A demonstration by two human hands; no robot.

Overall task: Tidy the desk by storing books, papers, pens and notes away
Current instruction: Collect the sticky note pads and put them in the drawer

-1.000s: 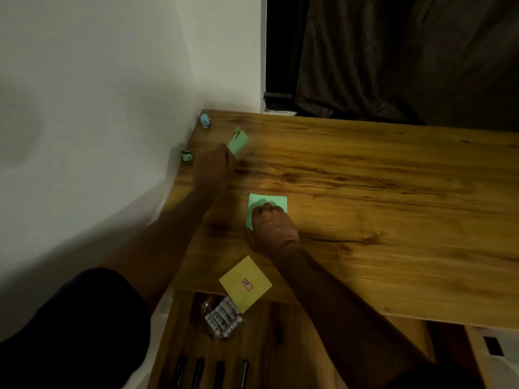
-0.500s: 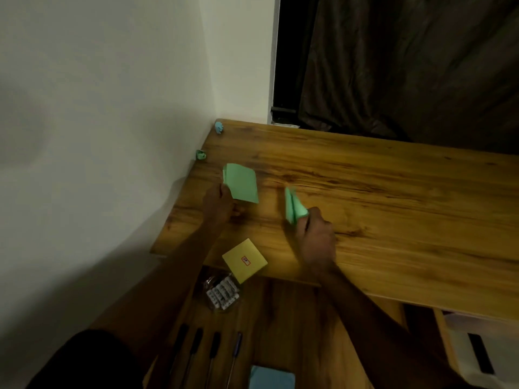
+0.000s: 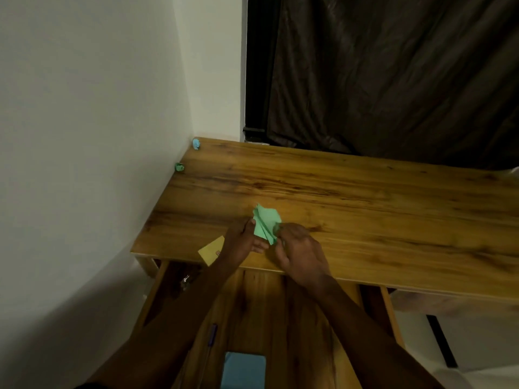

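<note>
Held: green notes (image 3: 265, 224), thin creased sheets, fanned unevenly, near the tabletop's (image 3: 365, 209) front edge. Fingers of left hand (image 3: 243, 242) and right hand (image 3: 297, 248) both pinch them. Yellow note (image 3: 210, 249) overhangs front edge.

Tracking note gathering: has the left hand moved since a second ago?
Yes. The left hand, holding green notes, came back from the green crumpled ball to the yellow note at the near desk edge.
</note>
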